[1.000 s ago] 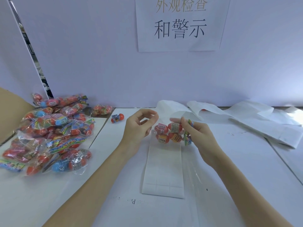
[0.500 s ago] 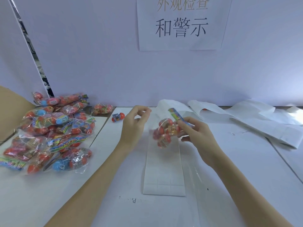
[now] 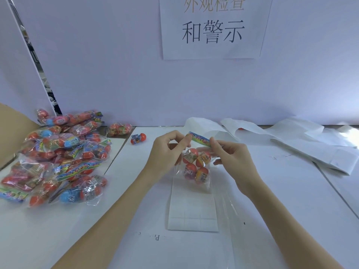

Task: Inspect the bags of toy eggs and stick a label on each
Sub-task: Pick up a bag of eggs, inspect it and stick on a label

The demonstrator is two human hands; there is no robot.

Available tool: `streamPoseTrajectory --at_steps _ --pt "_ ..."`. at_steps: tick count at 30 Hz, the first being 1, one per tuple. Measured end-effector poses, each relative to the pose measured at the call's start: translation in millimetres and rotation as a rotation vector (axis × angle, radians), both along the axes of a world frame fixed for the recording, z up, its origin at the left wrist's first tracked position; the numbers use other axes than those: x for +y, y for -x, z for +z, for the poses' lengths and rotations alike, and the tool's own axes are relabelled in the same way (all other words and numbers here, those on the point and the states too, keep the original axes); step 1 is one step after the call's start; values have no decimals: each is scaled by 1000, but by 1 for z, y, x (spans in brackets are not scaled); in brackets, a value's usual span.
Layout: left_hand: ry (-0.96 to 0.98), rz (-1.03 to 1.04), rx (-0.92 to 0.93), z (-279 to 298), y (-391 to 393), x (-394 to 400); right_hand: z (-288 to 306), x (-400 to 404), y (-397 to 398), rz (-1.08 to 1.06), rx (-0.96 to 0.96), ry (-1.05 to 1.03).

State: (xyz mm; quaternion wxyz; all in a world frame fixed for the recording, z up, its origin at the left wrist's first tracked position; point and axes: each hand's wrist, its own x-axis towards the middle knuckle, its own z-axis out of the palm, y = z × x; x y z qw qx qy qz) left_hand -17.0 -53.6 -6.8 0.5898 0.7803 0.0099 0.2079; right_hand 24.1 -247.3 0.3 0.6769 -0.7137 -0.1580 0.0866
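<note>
**Around the white worktable**

A white table point(image 3: 58, 230) runs across the room, with a white partition wall point(image 3: 116, 74) standing at its far edge. A paper sign point(image 3: 212, 28) with large dark Chinese characters hangs high on that wall. At the far left, a brown cardboard edge point(image 3: 13, 133) leans in. A small clear plastic sheet point(image 3: 227, 206) lies flat near the middle.

Clear bag of toy eggs point(image 3: 196, 166), 4 red-orange eggs visible, hanging upright from its multicoloured header strip above the white label sheet point(image 3: 192, 214). Heap of similar bags point(image 3: 56, 158) lies at far left; 1 loose egg point(image 3: 138, 138) nearby.
</note>
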Motion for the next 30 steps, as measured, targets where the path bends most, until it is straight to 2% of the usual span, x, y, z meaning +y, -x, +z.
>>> streamPoseTrajectory --at_steps 3,7,11,13,16,18,20,22,24,27,30 --pt "-56 49 -38 -1 -1 1 -1 2 2 42 56 -4" --pt "-38 122 -64 -3 -4 8 -4 -1 1 130 94 21" --pt "-49 96 -49 -1 -6 12 -2 1 2 82 76 -2" --pt "-135 118 -68 -3 -6 11 -4 4 4 -23 -43 46" --pt "-329 154 -88 -11 -4 7 -8 7 6 -176 -368 293" --pt "-378 164 -129 -13 -1 1 -10 8 8 -220 -433 349" --pt "-330 111 -191 -11 0 -4 -11 8 7 -239 -398 325" --pt "-261 -27 -175 -8 4 -9 -8 8 7 -217 -330 253" --pt "-226 -176 -91 -7 8 -13 -4 7 8 -70 -206 82" --pt "-4 -289 40 -6 10 -16 -2 3 8 142 -133 -33" --pt "276 -312 95 -1 8 -8 -1 4 8 105 -125 -80"
